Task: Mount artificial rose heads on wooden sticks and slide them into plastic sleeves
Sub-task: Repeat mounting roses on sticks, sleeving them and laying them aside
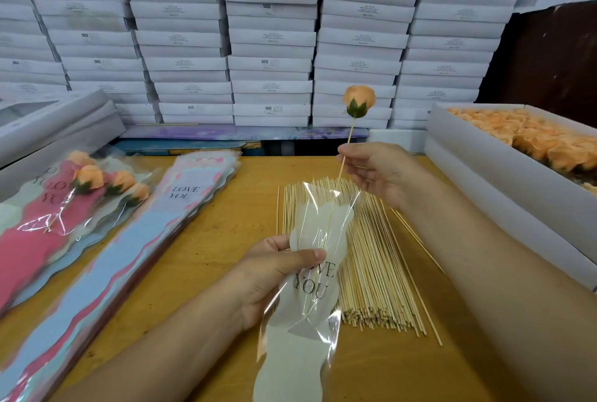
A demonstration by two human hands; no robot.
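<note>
A soft peach rose head (359, 100) with a green calyx tops a thin wooden stick (346, 153), pinched by the right hand (381, 172) above the glossy, wavy-edged plastic sleeve (310, 279) printed "LOVE YOU". The stick's lower end enters the sleeve's mouth. The left hand (274, 279) grips the sleeve's middle, thumb across it. Beneath lies a pile of bare sticks (371, 266). A white box (478, 175) at right holds more peach rose heads.
</note>
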